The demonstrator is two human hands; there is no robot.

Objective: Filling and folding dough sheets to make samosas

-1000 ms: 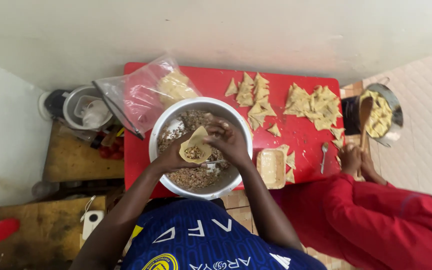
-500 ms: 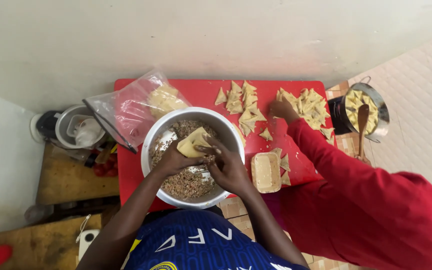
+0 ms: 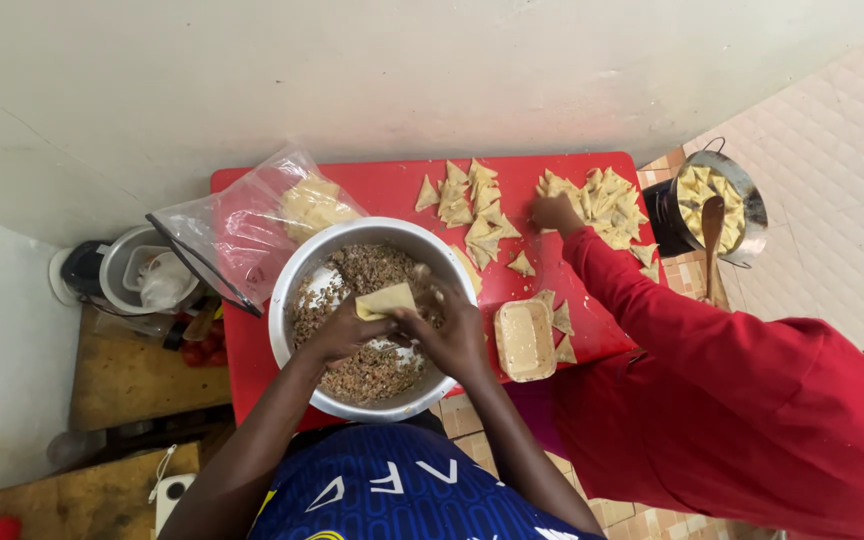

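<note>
Head view looks straight down on a red rectangular bench (image 3: 392, 195) pushed against a pale wall. At its near edge stands a large round metal bowl (image 3: 297, 290) partly filled with brown minced filling (image 3: 372, 372). Both of the person's hands meet over the bowl: the left hand (image 3: 344, 335) is closed around a pale folded pastry pocket (image 3: 385, 300), gripping it from below, while the right hand (image 3: 455, 335) curls in beside it, fingertips touching the pocket's edge. The pocket sits just above the filling, near the bowl's middle.

Left of the bowl lies a clear plastic bag of pale pastry sheets (image 3: 297, 210). Behind and to the right of the bowl are folded triangular pastries (image 3: 477, 205), and further right a second heap (image 3: 612, 205). Another person's hand (image 3: 555, 212), on a red sleeve (image 3: 652, 320), rests at the edge of that heap. A small rectangular tub of pale paste (image 3: 522, 340) sits just right of the bowl. Off the bench's right end stands a metal pot of pastries with a wooden spoon (image 3: 717, 205)
</note>
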